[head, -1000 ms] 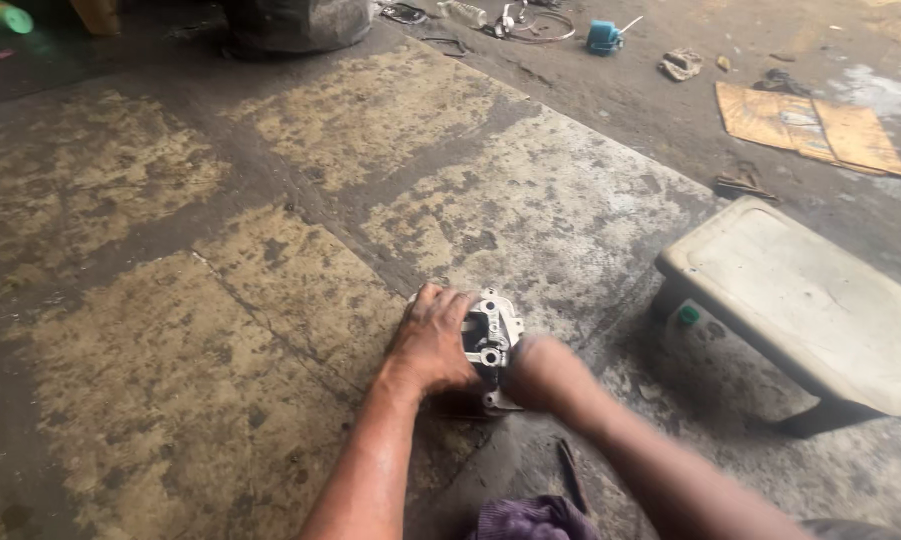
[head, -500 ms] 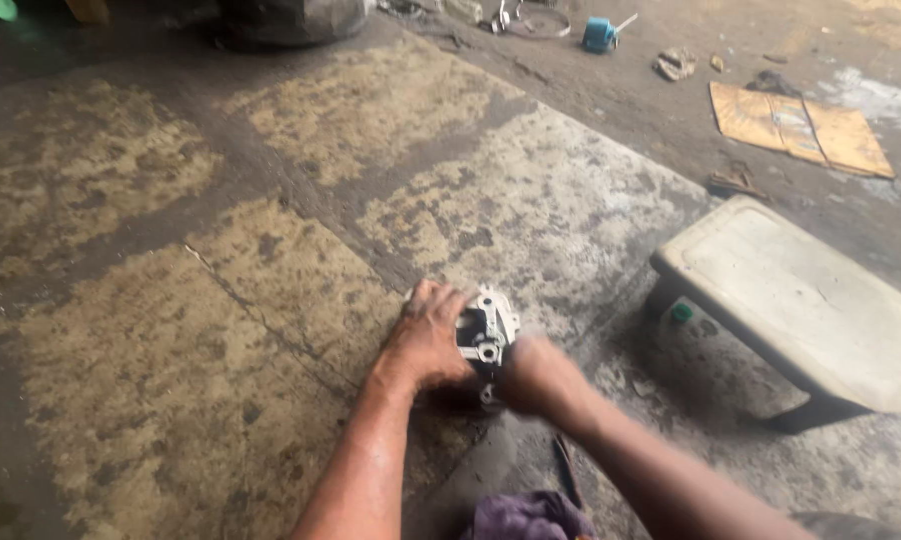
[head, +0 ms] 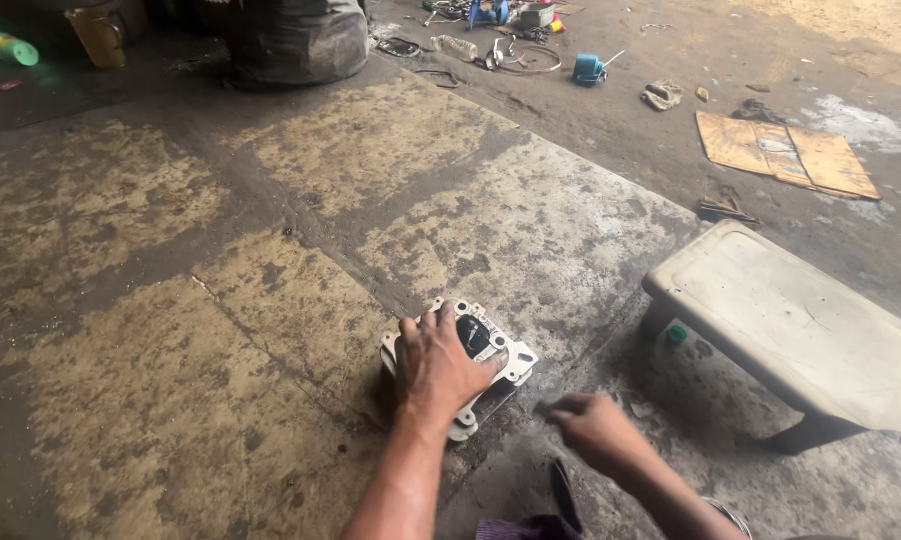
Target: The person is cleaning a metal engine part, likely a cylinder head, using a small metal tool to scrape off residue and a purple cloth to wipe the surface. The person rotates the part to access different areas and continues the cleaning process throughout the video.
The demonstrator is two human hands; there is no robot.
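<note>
A pale metal engine part with bolt holes and a dark opening lies flat on the stained concrete floor. My left hand presses down on top of it, fingers spread over its left side. My right hand hovers just right of the part, near the floor, fingers loosely curled and holding nothing that I can see. A thin dark tool lies on the floor below the right hand.
A low dirty plastic stool stands to the right. Cardboard sheets lie at the far right. A large dark tyre-like object, a blue item and scattered scrap sit at the back.
My right hand has come off the metal part and pulled back toward me. The part now lies flat under my left hand. The view has shifted slightly.
</note>
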